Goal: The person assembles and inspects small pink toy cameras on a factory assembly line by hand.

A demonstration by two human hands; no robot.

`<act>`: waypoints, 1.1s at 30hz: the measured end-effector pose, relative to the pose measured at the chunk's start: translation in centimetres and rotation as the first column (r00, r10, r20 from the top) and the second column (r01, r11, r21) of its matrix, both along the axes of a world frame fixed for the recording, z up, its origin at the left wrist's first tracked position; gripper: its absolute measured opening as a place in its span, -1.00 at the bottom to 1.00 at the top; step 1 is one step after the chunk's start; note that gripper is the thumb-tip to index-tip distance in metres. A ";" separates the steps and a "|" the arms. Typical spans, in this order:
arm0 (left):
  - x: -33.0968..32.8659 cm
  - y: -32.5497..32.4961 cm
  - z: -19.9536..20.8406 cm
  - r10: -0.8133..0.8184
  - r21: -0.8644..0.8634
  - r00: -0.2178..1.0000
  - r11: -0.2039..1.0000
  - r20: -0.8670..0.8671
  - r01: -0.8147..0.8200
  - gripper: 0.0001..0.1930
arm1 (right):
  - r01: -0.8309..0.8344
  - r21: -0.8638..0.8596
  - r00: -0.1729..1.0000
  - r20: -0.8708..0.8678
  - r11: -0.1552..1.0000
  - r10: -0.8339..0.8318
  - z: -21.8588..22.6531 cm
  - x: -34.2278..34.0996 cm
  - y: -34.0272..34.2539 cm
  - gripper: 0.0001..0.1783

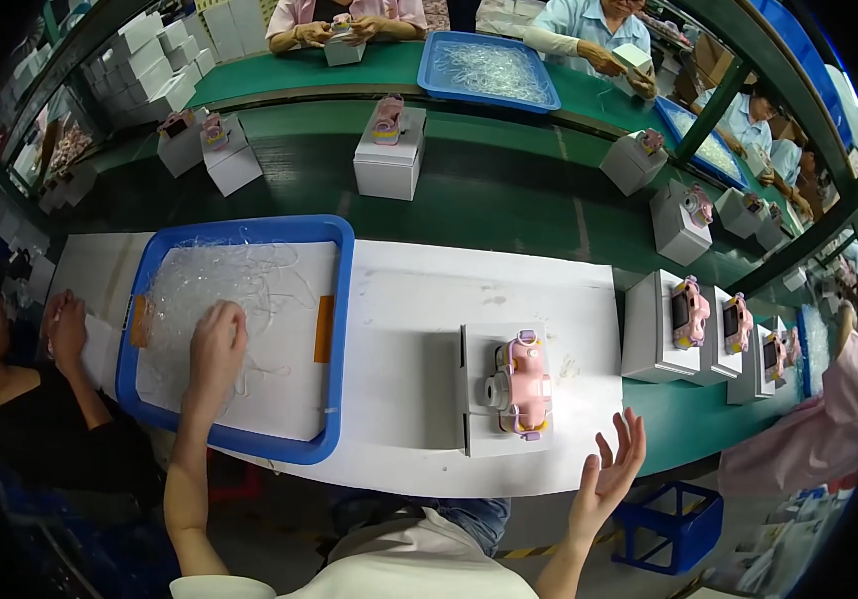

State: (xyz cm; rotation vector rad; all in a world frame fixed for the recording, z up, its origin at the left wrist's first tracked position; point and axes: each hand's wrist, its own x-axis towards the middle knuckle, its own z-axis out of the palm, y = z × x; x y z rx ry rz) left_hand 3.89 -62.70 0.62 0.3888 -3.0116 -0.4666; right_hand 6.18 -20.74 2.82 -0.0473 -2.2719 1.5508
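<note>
I count one blue tray (pixel 346 299) at the left, with clear strands (pixel 184 285) inside, one white box (pixel 481 404) at the right, and one pink toy camera (pixel 529 384) on top of this box. I see the left hand (pixel 217 339) reaching over the strands, fingers bent narrow; whether it pinches any, I cannot tell. The right hand (pixel 610 474) is empty, raised near right, fingers wide.

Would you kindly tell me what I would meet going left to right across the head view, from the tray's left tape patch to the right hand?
Left brown tape patch, left hand, right brown tape patch, pink toy camera, right hand.
</note>
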 end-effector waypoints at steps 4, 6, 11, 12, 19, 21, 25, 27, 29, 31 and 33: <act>-1.1 -2.7 3.6 0.086 0.023 0.829 0.996 -0.553 -0.088 -0.92 | 0.063 -0.028 0.997 -0.042 0.998 -0.064 0.5 0.3 0.4 -0.38; -1.6 -2.4 5.1 0.069 -0.077 0.869 0.990 -0.489 -0.122 -0.92 | 0.111 -0.037 0.992 -0.056 0.993 -0.113 0.6 0.5 0.3 -0.42; -2.9 -5.3 7.5 0.017 -0.085 0.961 0.995 -0.275 -0.042 -0.94 | 0.120 0.014 0.993 -0.018 0.993 -0.120 0.4 1.4 0.5 -0.50; -2.7 -5.7 8.2 -0.015 -0.063 0.935 0.998 -0.353 -0.008 -0.96 | 0.125 0.035 0.992 -0.007 0.992 -0.125 0.5 1.5 0.5 -0.51; -1.0 -0.9 12.2 0.020 0.753 0.939 0.603 -0.343 0.263 -0.98 | 0.176 -0.044 0.984 -0.007 0.983 -0.177 2.8 1.6 0.7 -0.61; -0.1 2.8 12.4 -0.061 0.826 0.974 0.520 -0.220 0.219 -0.96 | 0.105 -0.076 0.991 -0.078 0.992 -0.111 3.8 1.6 -0.6 -0.61; 3.5 10.2 13.6 -0.620 0.880 0.784 0.388 0.030 0.274 -0.92 | -0.452 0.000 0.884 -0.131 0.892 0.449 8.9 0.9 -6.7 -0.54; 4.2 12.8 13.6 -0.771 0.942 0.636 0.224 0.013 0.252 -0.93 | -0.710 0.213 0.687 0.004 0.671 0.727 8.0 0.6 -8.2 -0.55; 4.9 14.1 13.2 -0.761 0.943 0.649 0.209 -0.009 0.259 -0.93 | -0.830 0.168 0.548 0.070 0.531 0.834 7.0 0.9 -8.6 -0.57; 5.4 15.0 12.5 -0.713 0.943 0.700 0.202 -0.045 0.266 -0.92 | -0.822 0.092 0.568 0.060 0.562 0.821 7.0 1.2 -8.2 -0.65; 5.5 15.4 11.9 -0.687 0.944 0.725 0.200 -0.057 0.264 -0.92 | -0.812 0.011 0.584 0.054 0.584 0.810 7.0 1.6 -7.8 -0.73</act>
